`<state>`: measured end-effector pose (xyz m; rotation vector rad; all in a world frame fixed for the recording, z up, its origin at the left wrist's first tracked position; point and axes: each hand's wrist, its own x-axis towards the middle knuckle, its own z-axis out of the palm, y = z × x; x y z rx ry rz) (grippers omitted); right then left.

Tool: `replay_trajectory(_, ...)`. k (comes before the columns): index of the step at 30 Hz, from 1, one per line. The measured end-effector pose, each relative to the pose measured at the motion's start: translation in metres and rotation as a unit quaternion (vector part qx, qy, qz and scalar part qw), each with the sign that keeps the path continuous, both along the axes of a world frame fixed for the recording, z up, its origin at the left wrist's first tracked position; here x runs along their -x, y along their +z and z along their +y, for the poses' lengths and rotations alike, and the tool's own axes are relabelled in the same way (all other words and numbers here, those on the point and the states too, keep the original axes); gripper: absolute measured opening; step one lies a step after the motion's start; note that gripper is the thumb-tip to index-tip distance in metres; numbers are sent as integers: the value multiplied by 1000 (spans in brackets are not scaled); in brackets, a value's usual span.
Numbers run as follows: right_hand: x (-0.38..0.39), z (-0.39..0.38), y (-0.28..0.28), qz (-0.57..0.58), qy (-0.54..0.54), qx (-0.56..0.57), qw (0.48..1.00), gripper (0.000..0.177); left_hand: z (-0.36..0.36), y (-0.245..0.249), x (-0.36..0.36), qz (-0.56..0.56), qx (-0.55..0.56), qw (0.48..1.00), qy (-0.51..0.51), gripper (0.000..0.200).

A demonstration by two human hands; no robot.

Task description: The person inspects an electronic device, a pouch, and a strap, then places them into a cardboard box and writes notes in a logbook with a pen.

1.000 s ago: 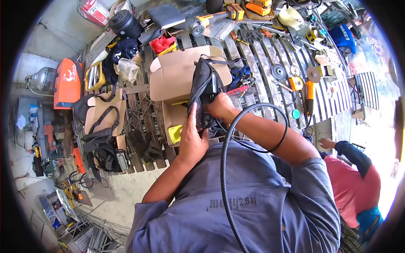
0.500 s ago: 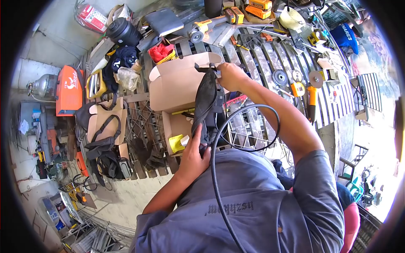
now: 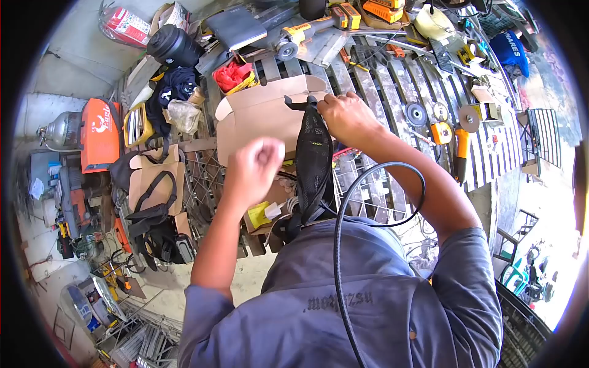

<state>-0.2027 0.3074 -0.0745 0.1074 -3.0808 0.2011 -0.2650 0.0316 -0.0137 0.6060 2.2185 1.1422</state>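
A long black mesh pouch [image 3: 313, 153] stands upright before my chest, with a black strap at its top end. My right hand [image 3: 348, 116] is closed on that top end. To the left of the pouch and apart from it, my left hand [image 3: 256, 168] is raised, slightly blurred, with its fingers curled in and nothing visible in them. An opened cardboard box [image 3: 248, 119] lies behind the pouch. Near the pouch's lower end are a yellow packet [image 3: 258, 214] and a small white item [image 3: 272, 211]. A black braided cable [image 3: 338, 264] loops in front of my shirt.
An angle grinder [image 3: 307, 32] and red cloth [image 3: 234, 76] lie at the back of the slatted table. Grinding discs [image 3: 415, 113] and another yellow grinder [image 3: 462, 147] are at the right. Black straps [image 3: 153, 214] and an orange case [image 3: 100, 135] are at the left.
My left hand has let go of the pouch's lower part and moved up and left. The pouch has turned, showing its mesh side. My right hand has stayed at its top.
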Motion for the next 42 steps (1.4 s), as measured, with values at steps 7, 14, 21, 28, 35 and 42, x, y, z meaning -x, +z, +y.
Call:
replay_trajectory(7,-18,6,-10,85,40,-68,993,13,132,-113,47,29,-30,999,25,34)
replay_trajectory(14,-63,5,-10,36,140,-47,988,9,120,-130,67,135,-4,988,70,33)
replay_trajectory(21,-98,-26,-12,30,145,1,989,12,115,-131,71,100,10,993,66,31)
replay_trajectory(28,-98,-45,0,46,159,-41,985,14,107,-161,90,27,-72,990,114,35)
replay_trajectory(35,-91,-43,11,20,117,12,993,8,96,-137,85,170,-3,982,85,22)
replay_trajectory(42,-83,-44,-1,95,112,20,989,7,79,-49,45,330,-22,881,-339,23)
